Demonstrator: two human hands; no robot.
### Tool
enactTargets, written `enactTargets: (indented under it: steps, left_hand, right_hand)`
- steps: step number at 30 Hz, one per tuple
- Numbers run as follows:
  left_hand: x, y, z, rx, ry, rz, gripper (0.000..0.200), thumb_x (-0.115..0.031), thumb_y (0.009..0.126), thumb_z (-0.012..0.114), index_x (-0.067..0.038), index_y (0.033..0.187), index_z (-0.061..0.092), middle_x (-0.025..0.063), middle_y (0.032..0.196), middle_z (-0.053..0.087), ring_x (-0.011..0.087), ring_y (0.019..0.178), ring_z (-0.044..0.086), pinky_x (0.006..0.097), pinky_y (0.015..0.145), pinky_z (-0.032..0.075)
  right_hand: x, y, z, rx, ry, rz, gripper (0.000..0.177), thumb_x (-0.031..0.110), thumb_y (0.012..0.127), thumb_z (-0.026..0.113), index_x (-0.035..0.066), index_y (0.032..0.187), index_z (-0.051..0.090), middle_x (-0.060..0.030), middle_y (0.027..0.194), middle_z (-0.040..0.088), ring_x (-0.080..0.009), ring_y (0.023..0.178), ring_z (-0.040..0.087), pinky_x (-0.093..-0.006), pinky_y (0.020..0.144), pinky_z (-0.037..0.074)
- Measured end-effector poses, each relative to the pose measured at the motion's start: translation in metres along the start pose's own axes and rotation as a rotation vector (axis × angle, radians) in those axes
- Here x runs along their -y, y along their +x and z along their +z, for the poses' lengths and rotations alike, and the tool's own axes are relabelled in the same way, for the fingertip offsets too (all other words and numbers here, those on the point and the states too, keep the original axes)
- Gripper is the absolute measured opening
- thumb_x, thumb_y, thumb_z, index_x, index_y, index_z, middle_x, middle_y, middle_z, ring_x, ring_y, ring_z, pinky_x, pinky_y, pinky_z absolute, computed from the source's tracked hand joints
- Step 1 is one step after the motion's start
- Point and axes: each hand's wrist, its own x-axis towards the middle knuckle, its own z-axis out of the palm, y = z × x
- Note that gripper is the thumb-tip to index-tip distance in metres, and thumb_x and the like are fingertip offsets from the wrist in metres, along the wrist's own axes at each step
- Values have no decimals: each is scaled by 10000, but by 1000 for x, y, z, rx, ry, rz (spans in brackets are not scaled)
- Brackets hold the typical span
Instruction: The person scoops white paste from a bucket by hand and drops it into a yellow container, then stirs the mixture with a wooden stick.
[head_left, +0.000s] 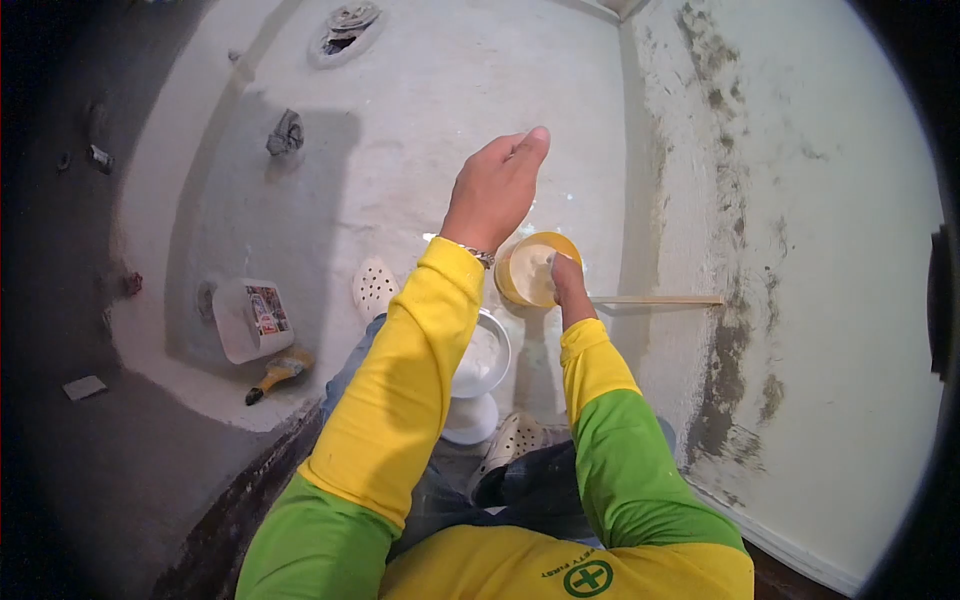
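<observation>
Head view, brush (280, 372) beside white jug (252, 320), right hand (567, 284) at yellow bucket (507, 275)

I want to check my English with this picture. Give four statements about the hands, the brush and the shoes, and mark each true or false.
1. A bracelet is on the left wrist. True.
2. The right hand is at a red bucket. False: it is at the yellow bucket.
3. The brush lies near the white jug. True.
4. The shoes are black. False: they are white, with holes.
</observation>
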Motion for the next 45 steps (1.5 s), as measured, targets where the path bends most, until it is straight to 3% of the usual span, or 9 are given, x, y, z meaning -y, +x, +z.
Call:
enactTargets:
  steps: [10,12,15,18,21,34,41,43,45]
  left_hand:
    - [-7,5,-22,-43,-14,-22,584,-515,927,504,24,1096,654,177,934,668,315,922,604,372,868,464]
    - [-2,11,-23,-66,-48,6,579,-520,926,501,21,1052,663,179,913,663,317,902,597,376,856,464]
    - [7,14,-27,-107,4,58,575,-525,928,490,27,936,654,176,866,654,311,854,574,388,819,458]
    - [-3,7,-34,-56,-2,45,586,-527,930,479,36,855,625,164,836,645,304,816,549,398,796,450]
    - [-8,3,-40,-75,-23,3,582,-519,929,483,41,865,627,147,813,630,289,796,530,385,793,451]
    - [-11,10,-39,-55,133,81,585,-519,923,472,43,809,585,191,791,601,315,770,509,401,780,443]
    - [-7,16,-39,-50,210,177,595,-522,923,438,47,822,583,224,811,609,375,792,530,427,801,445]
    - [-11,11,-39,-46,193,149,595,-521,926,426,44,824,584,225,819,612,381,796,532,428,801,446]
    - [-12,9,-38,-42,171,122,595,-519,930,414,41,826,585,226,827,614,388,800,535,430,800,446]
  right_hand:
    - [33,-131,-17,-118,340,-216,313,176,961,479,-13,1165,622,-97,957,651,-224,866,643,-346,754,532]
    - [14,-167,-16,80,320,-334,308,138,968,448,-12,1172,622,-116,1003,672,-220,875,650,-343,782,536]
    - [-28,-195,13,209,-192,-140,296,194,910,541,-39,1004,698,-147,905,704,-163,847,657,-327,758,527]
    - [-45,-212,53,280,-874,-297,423,321,864,574,-68,995,678,-279,963,676,-372,915,673,-432,820,523]
    - [-86,-183,79,339,-1040,-364,433,323,851,540,-70,971,677,-302,1013,658,-435,976,636,-458,868,510]
    - [-100,-189,106,136,-792,6,410,316,789,522,-20,924,712,-289,1036,660,-432,973,651,-465,889,504]
    - [-143,-167,116,361,-1091,-294,201,101,856,507,39,901,692,-249,1027,672,-384,951,671,-433,830,540]
    - [-142,-160,113,542,-941,-128,549,340,771,488,-100,1048,664,-316,1162,611,-435,1111,595,-415,975,443]
    - [-151,-162,118,511,-851,-60,553,333,788,478,-97,1093,643,-307,1181,611,-430,1105,602,-443,946,455]
